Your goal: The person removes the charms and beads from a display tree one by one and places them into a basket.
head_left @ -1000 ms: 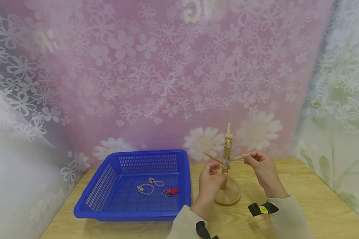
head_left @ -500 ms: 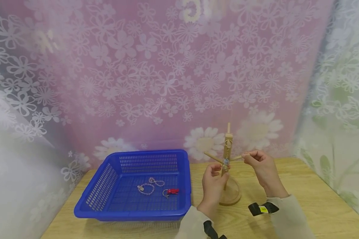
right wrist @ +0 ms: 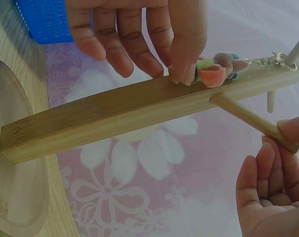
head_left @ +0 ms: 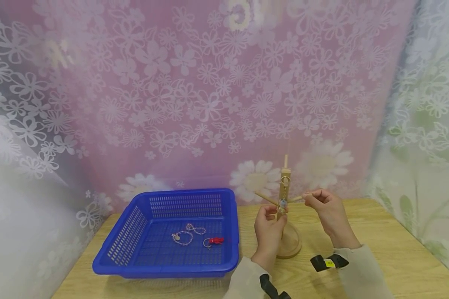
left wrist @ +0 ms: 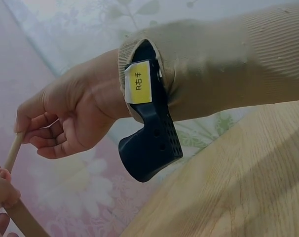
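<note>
A wooden peg stand (head_left: 284, 189) with a round base (head_left: 292, 245) stands right of the basket. A keychain hangs by its gold ring (head_left: 285, 181) from an upper peg, its chain running down the post. The keychain's small colourful figure (right wrist: 213, 71) lies against the post; my left hand (head_left: 269, 232) pinches it between thumb and fingers. My right hand (head_left: 327, 211) pinches the tip of the right side peg (right wrist: 253, 118) between thumb and index finger, other fingers curled. In the left wrist view, my right hand (left wrist: 70, 108) shows at that peg.
A blue plastic basket (head_left: 164, 274) stands on the left of the wooden table (head_left: 307, 286). It holds two beaded bracelets (head_left: 182, 238) (head_left: 199, 230) and a red keychain (head_left: 215, 241). A floral curtain (head_left: 194, 104) hangs behind the table.
My left hand has shifted slightly right along the stand while staying at the keychain figure. My right hand keeps its place at the peg tip.
</note>
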`<act>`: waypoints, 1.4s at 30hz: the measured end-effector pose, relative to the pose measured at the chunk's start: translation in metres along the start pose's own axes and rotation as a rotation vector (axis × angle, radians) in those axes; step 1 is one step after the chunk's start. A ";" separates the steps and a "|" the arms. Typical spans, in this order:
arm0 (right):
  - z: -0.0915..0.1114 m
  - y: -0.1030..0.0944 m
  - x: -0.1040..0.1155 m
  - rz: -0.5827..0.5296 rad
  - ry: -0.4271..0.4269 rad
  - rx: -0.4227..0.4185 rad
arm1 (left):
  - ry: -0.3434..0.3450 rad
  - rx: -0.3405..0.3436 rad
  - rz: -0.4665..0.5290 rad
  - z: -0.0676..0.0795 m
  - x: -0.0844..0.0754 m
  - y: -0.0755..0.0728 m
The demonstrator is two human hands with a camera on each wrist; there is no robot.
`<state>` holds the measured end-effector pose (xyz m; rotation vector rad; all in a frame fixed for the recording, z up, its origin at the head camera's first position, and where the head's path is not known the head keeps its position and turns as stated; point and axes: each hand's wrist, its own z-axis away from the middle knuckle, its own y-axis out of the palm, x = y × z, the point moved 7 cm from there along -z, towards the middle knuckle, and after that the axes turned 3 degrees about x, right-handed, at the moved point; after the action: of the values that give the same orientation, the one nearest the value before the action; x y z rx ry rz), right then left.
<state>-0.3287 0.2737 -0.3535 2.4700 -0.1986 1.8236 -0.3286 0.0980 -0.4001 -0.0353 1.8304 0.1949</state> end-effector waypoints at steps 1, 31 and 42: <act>0.000 0.000 0.000 -0.002 0.000 -0.001 | -0.003 -0.003 -0.003 0.000 0.001 0.000; 0.001 0.000 0.000 0.004 -0.008 -0.004 | -0.007 0.068 0.117 0.009 -0.017 0.000; 0.002 0.001 0.002 -0.027 -0.019 0.006 | -0.021 0.068 0.128 0.012 -0.026 -0.006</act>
<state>-0.3266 0.2724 -0.3517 2.4821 -0.1599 1.7939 -0.3099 0.0918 -0.3791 0.1312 1.8182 0.2225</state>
